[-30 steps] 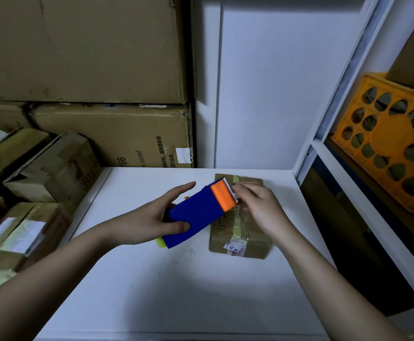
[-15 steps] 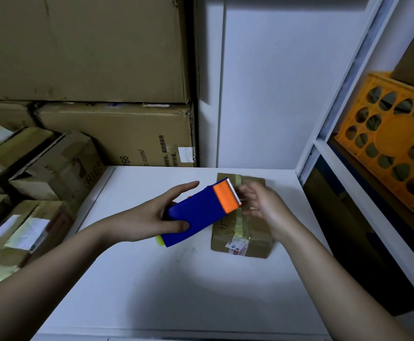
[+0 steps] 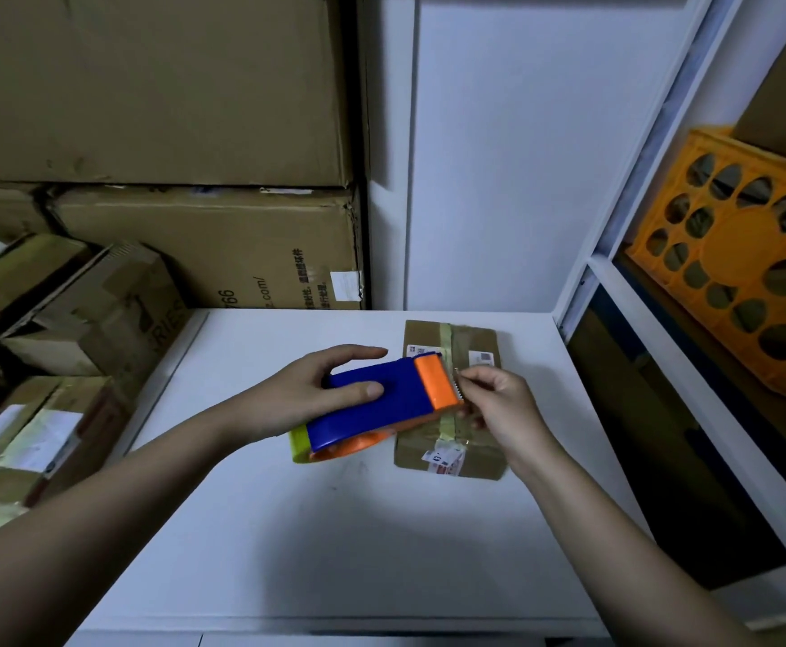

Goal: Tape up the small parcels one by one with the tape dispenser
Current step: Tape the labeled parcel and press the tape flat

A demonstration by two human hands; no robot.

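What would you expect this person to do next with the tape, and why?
Probably draw the tape end out over the parcel. The left hand holds the tape dispenser just above it, and the right hand fingers pinch at its toothed orange end.

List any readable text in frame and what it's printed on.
"766" and ".com/": large carton behind the white table, printed sideways; start cut off.
"RIES": tilted box at left, partly hidden.
Chinese print and white sticker on the large carton: too blurred.
Labels on the small parcel: too small to read.
Tape dispenser, orange crate: no text visible.
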